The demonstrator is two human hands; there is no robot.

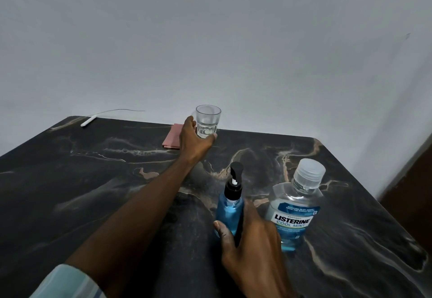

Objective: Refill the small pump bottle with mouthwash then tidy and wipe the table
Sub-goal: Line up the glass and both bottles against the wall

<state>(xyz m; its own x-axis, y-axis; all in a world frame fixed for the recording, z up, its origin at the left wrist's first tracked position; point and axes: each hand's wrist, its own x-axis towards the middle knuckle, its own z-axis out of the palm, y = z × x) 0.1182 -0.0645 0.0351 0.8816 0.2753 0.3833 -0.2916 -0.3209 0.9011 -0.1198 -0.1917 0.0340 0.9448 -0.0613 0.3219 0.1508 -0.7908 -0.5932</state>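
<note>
A small pump bottle [228, 211] with a black pump head stands on the dark marbled table [93, 192], filled with blue liquid. My right hand [247, 244] grips its lower body, thumb in front. To its right stands a large Listerine mouthwash bottle [295, 206] with a clear cap on, blue liquid only near its bottom. At the table's far edge my left hand [192, 142] holds a clear glass [207, 121] near its base. A folded pink cloth [172, 136] lies just left of that hand, partly hidden by it.
A white cable with a plug [88, 120] lies at the far left corner. A pale wall rises directly behind the table. The table's right edge drops off beside a brown surface [411, 192].
</note>
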